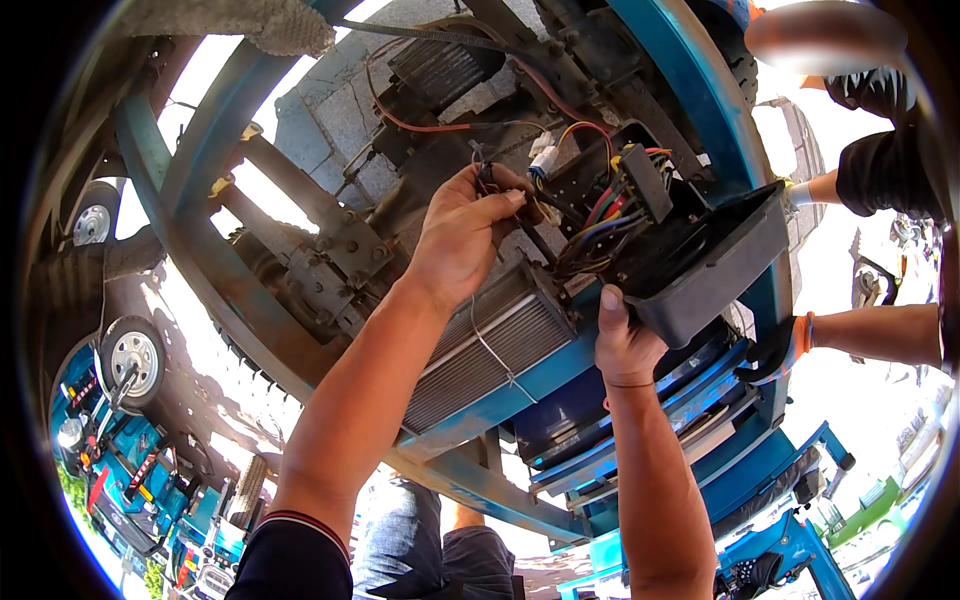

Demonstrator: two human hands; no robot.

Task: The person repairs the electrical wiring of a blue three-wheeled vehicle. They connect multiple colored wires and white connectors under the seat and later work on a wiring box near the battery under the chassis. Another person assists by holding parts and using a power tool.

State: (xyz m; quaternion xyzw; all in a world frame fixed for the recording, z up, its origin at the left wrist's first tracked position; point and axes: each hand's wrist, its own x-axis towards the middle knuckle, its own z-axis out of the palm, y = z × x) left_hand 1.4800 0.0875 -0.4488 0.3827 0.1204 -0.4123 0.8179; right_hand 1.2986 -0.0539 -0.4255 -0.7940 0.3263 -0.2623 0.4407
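Observation:
My left hand (pixel 462 228) is closed, thumb against fingers, on some dark wires (pixel 481 160) whose ends stick out above the fingertips. Lower right, my right hand (pixel 630 345) grips the near edge of a black plastic box (pixel 715 272), thumb on top and the other fingers hidden beneath. The box lies tilted, its open side up. Beside it runs a bundle of coloured wires (pixel 607 213) with a black block (pixel 647 182) among them. Between the bundle and my left hand stands a white connector (pixel 543 160). A finned metal unit (pixel 490 350) sits below my left hand, crossed by a thin pale tie.
A blue metal vehicle frame (pixel 235 290) surrounds the work. At the right, another person's gloved hand (pixel 778 350) rests by the frame; a second person's arm (pixel 820 190) reaches in above it. A motor-like block (pixel 445 72) lies at the far side. Wheels (pixel 133 362) stand at left.

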